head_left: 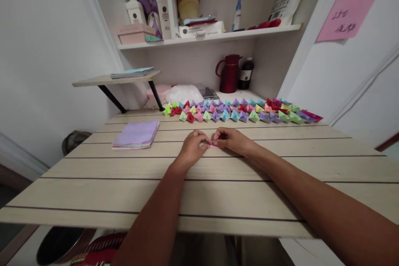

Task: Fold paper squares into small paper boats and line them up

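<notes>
Between my two hands, low over the middle of the table, is a small piece of pink folded paper [212,144], mostly covered by fingers. My left hand [193,146] pinches its left side between thumb and fingertips. From the right, my right hand [230,139] pinches the other side, fingers curled. Just beyond the hands stand rows of small folded paper boats [225,116] in many colours. A stack of square paper [136,134], lilac on top, lies to the left of my left hand.
A small raised shelf [102,80] on black legs carries more paper [132,72] at the left. Behind the boats stand a dark red jug [229,75] and a dark bottle [246,74]. Above, a white shelf [218,36] holds bottles, a plush toy and packets.
</notes>
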Demonstrator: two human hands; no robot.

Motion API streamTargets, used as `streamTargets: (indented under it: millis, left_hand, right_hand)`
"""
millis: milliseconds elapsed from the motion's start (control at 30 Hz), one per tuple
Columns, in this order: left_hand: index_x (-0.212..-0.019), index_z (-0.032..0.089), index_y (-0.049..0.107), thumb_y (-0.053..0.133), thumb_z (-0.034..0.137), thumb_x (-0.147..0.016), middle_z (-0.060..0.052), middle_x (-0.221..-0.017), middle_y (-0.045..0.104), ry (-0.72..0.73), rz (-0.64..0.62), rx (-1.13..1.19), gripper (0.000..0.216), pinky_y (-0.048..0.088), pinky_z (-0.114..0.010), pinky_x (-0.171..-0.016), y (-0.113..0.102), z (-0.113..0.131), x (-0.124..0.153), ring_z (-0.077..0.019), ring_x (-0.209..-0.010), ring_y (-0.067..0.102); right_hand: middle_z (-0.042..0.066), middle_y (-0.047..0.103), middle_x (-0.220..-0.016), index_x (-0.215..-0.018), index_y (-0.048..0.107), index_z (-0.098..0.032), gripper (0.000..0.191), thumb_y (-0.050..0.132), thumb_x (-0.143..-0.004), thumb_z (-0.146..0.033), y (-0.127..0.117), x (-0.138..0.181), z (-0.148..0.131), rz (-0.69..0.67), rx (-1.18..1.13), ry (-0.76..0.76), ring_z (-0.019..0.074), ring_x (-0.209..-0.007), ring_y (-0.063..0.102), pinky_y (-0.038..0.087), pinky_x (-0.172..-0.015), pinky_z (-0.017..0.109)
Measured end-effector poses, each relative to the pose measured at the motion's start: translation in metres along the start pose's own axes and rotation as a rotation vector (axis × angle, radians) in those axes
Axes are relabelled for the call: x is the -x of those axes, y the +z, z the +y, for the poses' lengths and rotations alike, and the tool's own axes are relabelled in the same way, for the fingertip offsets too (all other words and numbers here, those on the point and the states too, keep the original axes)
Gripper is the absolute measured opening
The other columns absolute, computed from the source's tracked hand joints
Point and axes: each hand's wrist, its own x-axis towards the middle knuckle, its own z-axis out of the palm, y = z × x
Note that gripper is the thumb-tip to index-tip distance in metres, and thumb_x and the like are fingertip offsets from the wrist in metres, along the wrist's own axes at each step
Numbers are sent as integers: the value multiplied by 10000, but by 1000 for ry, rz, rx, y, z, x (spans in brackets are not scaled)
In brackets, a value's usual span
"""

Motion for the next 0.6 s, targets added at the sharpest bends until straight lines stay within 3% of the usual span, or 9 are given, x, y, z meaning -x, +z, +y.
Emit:
streamTargets:
  millis: [167, 433, 600]
  left_hand:
    - [-765, 219, 700, 650, 109, -740, -29, -938, 607, -3, 0, 7, 124, 455, -306, -894, 1, 0, 0, -177, -946, 579]
    - [-927, 217, 658, 681, 119, -702, -32, -959, 637, -25, 24, 27, 247, 464, -333, -881, 1, -3, 0, -190, -939, 583]
    - [-872, 207, 692, 695, 157, -704, -48, -966, 632, -15, 21, 27, 175, 450, -341, -899, 1, -3, 1, -205, -962, 580]
  right_hand:
    - [-25, 607, -621, -704, 617, -181, 96, 660, -675, -263, 2, -4, 2, 68, -50, 37, 119, -583, 527, 396, -566, 237]
    - [-51, 576, -582, -827, 598, -185, 187, 671, -674, -265, 3, 0, 4, 76, -151, 29, 119, -549, 522, 408, -568, 244]
    - [-36, 607, -643, -886, 592, -188, 203, 646, -710, -273, 3, 4, -6, 61, -194, -44, 127, -586, 541, 426, -608, 260]
